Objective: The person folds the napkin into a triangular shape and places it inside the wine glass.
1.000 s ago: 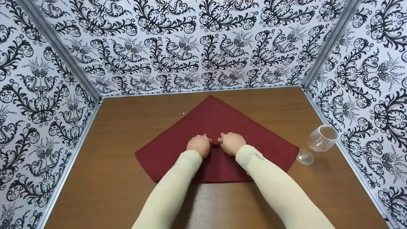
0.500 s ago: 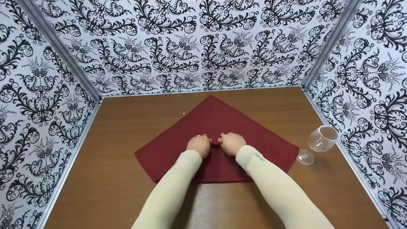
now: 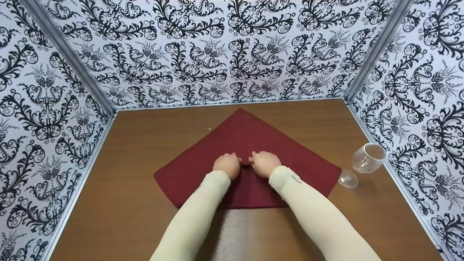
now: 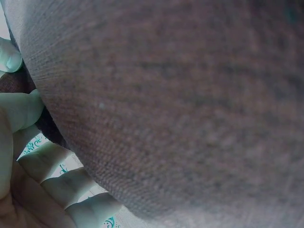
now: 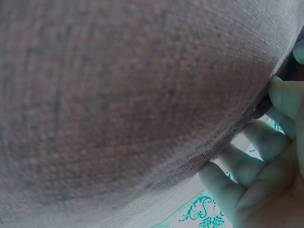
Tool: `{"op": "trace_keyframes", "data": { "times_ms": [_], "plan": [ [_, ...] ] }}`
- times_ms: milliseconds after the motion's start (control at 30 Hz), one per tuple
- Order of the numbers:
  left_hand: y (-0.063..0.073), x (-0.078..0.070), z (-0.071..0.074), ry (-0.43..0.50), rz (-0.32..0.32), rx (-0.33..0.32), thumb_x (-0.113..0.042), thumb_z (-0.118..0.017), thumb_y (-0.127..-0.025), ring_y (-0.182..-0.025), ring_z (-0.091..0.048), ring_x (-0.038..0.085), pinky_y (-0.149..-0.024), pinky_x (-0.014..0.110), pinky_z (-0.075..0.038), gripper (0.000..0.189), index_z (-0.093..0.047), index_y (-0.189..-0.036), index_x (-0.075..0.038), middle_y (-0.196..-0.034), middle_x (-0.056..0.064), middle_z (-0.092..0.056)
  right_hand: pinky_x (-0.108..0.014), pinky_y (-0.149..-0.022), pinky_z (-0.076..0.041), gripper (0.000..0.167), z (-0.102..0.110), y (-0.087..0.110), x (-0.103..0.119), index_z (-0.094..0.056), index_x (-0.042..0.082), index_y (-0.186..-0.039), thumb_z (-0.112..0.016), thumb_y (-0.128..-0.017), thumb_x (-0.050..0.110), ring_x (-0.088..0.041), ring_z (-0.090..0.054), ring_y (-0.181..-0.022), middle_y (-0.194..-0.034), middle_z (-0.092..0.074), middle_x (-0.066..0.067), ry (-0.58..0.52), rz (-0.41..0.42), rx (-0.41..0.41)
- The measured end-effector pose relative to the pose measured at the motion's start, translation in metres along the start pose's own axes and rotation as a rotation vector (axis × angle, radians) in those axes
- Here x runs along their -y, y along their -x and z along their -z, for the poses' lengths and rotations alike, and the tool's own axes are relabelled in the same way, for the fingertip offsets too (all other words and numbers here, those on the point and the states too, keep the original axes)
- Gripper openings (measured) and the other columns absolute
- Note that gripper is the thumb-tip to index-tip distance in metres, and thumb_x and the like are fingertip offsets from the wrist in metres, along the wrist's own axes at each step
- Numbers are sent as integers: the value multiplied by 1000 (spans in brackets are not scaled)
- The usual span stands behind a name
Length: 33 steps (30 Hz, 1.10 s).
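Two grips, the left hand [image 3: 227, 166] and the right hand [image 3: 266, 164], pinch the red cloth [image 3: 246, 134] on the tabletop [image 3: 119, 188]. Its right corner is close to the clear glass [image 3: 365, 162]; touching or not, I can't tell. Pulling that way could tip it. One slipping grip could make crooked folds.

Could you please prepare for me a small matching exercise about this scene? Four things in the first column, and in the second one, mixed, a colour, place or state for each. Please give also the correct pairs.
Column 1
1. cloth
2. glass
3. table
4. left hand

Column 2
A. brown
B. pinching the cloth
C. dark red
D. transparent, on the right side

Right pairs: 1-C, 2-D, 3-A, 4-B
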<state>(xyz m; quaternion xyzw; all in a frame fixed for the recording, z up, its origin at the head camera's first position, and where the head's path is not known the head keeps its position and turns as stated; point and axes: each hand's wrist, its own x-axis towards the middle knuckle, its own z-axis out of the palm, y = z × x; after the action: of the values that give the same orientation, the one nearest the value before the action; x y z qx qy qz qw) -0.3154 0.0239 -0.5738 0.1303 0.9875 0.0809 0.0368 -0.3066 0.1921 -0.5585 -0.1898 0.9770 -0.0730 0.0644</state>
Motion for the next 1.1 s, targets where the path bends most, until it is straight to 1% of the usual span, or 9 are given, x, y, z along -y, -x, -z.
{"op": "trace_keyframes", "data": {
  "times_ms": [133,367,600,700,833,967,1033,1100],
  "plan": [
    [0,0,0,-2,-1,0,-34,-52,-111,-101,-76,32,-89,47,-62,39,-78,-120,-7,-112,13,-79,-53,-108,-53,28,0,0,0,-77,12,-128,-66,-103,19,-41,-66,-129,-144,-67,-12,0,4,-10],
    [-1,1,-1,8,-6,-13,-33,-53,-111,-99,-77,33,-86,48,-62,37,-80,-116,-9,-111,13,-79,-53,-108,-53,24,-2,-1,0,-80,13,-122,-67,-102,18,-41,-67,-127,-140,-70,-11,-2,6,-29],
    [0,1,-1,3,-12,-8,-32,-52,-111,-99,-77,32,-86,48,-62,36,-81,-115,-11,-117,12,-79,-54,-103,-56,23,-3,0,0,-80,10,-119,-67,-101,18,-42,-71,-119,-130,-75,-15,12,19,-50],
    [1,1,1,0,-13,0,-32,-52,-111,-101,-77,32,-86,48,-62,37,-80,-118,-10,-119,12,-78,-53,-102,-56,24,-3,1,1,-80,10,-120,-68,-100,17,-41,-71,-117,-130,-74,-16,24,29,-56],
    [2,0,2,-10,-12,10,-32,-52,-111,-103,-76,32,-91,47,-61,36,-81,-117,-12,-118,11,-78,-53,-102,-56,24,-4,1,0,-80,10,-120,-67,-100,16,-42,-72,-115,-133,-73,-15,38,42,-64],
    [4,-1,2,-18,-16,0,-32,-52,-110,-103,-76,32,-93,46,-60,36,-81,-115,-12,-114,11,-79,-56,-91,-59,21,-6,1,-1,-81,9,-114,-65,-101,15,-43,-74,-104,-122,-77,-16,41,48,-87],
    [4,-1,2,-19,-23,-12,-33,-54,-110,-101,-76,32,-91,46,-61,36,-81,-114,-9,-110,12,-80,-57,-84,-60,20,-7,-1,-2,-82,10,-109,-64,-101,14,-42,-75,-97,-114,-79,-16,36,48,-91],
    [4,0,3,-25,-37,-11,-31,-56,-109,-98,-77,31,-89,46,-61,33,-81,-110,-10,-105,11,-81,-56,-80,-61,19,-5,-2,-2,-83,10,-104,-64,-101,14,-41,-75,-93,-107,-80,-14,31,49,-84]
  ]
}}
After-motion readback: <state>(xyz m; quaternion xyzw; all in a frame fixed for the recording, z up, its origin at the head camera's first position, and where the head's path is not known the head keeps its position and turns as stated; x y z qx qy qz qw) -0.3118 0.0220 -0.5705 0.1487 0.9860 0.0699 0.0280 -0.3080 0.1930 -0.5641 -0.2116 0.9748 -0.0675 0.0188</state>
